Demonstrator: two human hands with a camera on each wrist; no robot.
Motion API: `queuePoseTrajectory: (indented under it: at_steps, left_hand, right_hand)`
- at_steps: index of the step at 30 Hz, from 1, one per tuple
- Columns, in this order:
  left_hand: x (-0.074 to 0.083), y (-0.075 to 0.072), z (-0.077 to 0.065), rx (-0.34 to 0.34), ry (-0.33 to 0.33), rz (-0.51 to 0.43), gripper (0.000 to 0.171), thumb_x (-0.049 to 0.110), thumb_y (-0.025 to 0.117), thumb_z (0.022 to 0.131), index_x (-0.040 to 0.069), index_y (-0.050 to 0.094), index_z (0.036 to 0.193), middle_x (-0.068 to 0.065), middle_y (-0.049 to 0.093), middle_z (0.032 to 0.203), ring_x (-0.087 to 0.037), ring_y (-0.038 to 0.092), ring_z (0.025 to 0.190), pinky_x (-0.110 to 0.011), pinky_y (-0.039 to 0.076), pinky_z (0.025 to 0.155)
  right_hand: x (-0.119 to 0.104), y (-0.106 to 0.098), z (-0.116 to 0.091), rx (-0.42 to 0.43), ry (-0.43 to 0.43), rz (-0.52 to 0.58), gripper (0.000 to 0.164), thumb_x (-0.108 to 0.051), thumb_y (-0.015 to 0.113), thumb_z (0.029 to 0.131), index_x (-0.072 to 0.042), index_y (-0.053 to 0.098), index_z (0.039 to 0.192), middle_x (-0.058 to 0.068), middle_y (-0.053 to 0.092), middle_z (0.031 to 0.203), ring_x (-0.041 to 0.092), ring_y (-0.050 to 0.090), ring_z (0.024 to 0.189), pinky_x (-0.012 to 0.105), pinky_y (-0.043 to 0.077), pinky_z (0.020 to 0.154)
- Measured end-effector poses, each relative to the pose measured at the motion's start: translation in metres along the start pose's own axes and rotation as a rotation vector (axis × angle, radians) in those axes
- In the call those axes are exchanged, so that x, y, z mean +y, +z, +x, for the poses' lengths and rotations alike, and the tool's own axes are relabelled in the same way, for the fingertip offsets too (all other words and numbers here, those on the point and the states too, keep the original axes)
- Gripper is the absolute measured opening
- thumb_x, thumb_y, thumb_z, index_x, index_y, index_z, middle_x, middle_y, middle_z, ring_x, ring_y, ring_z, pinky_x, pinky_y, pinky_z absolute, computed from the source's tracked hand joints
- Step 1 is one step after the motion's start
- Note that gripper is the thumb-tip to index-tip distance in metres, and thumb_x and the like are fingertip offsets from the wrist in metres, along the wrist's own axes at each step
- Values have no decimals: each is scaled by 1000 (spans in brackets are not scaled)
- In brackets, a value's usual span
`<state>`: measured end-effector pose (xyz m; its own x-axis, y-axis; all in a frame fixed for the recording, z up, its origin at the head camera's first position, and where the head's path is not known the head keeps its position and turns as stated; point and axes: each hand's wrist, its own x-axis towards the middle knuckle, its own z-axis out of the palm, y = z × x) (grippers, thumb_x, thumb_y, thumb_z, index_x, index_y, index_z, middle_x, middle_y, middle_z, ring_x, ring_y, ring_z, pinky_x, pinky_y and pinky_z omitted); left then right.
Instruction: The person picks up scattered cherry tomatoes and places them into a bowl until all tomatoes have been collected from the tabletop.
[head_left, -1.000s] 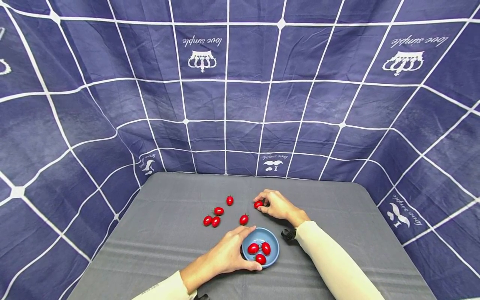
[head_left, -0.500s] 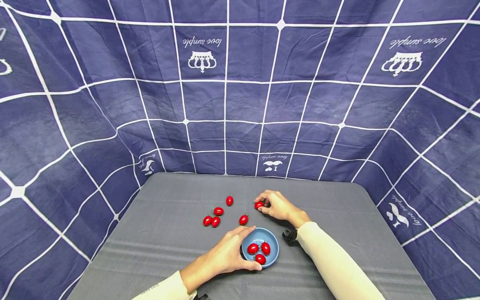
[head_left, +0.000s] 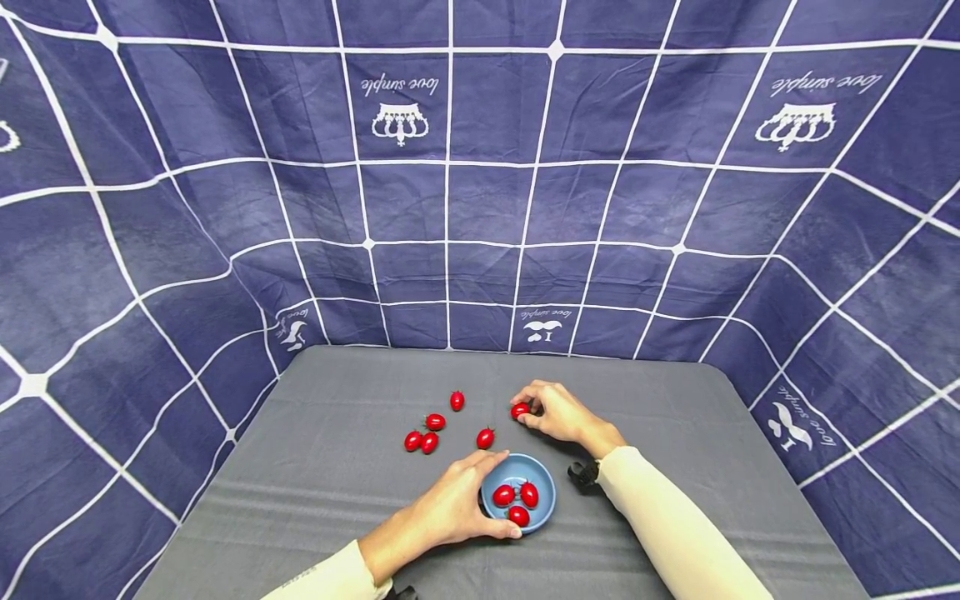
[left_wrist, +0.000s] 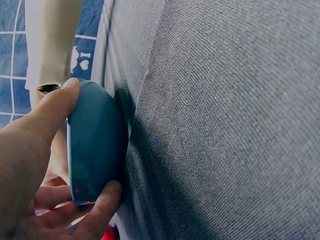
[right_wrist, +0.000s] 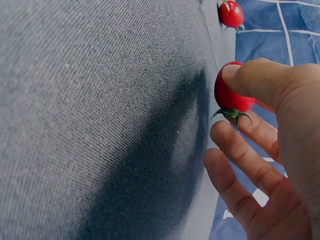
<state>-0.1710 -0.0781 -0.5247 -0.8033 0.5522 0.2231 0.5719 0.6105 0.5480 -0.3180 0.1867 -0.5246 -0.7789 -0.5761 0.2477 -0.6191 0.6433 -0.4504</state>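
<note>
A small blue bowl (head_left: 546, 479) stands on the grey cloth near the front, with three red cherry tomatoes (head_left: 503, 496) inside. My left hand (head_left: 453, 506) holds it from the left, thumb at the near rim and fingers round the far side; the left wrist view shows the bowl's outer wall (left_wrist: 95, 140) between them. Beyond the bowl to the right, my right hand (head_left: 558, 412) pinches a cherry tomato (head_left: 519, 411). In the right wrist view the thumb presses this tomato (right_wrist: 231, 95), its green stem toward the loosely bent other fingers.
A loose cherry tomato (head_left: 485, 437) lies just behind the bowl. Another tomato (head_left: 457, 401) sits farther back, and a cluster of three tomatoes (head_left: 429, 442) lies to the left. Blue checked fabric (head_left: 480, 200) rises behind and at both sides of the grey tabletop (head_left: 322, 467).
Hardly anything differs: the head view has shifted slightly, and both hands keep their places, left at the bowl and right at the same tomato.
</note>
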Motion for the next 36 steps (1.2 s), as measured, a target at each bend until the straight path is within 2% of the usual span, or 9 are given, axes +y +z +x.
queuePoseTrajectory:
  at_steps: [9,17,31,36]
  left_hand:
    - [0,-1,-1,6,0,-2,107,56,108,79,0,65,160,-14,75,154,-28,76,137,-41,64,119]
    - [0,1,-1,12,-6,4,109,56,108,78,0,65,161,-13,75,155,-28,75,137,-40,63,119]
    - [0,0,0,9,-17,3,107,56,108,78,1,66,160,-13,75,155,-27,75,137,-39,63,119]
    - [-1,1,0,7,-22,5,108,58,108,78,2,66,160,-13,75,156,-28,75,138,-40,63,119]
  right_hand:
    - [-6,-6,-5,8,-16,-8,26,-14,88,102,-13,87,127,-1,82,116,19,79,101,36,66,92]
    - [-9,-12,-9,25,-45,-21,26,-14,88,101,-11,87,127,-1,82,115,14,79,99,36,67,91]
    - [-18,-19,-19,36,-30,-14,28,-16,88,102,-13,86,129,-2,82,116,15,80,101,42,69,94]
    - [-23,-21,-24,37,-22,3,28,-16,89,102,-12,86,129,-3,82,116,21,81,102,42,68,92]
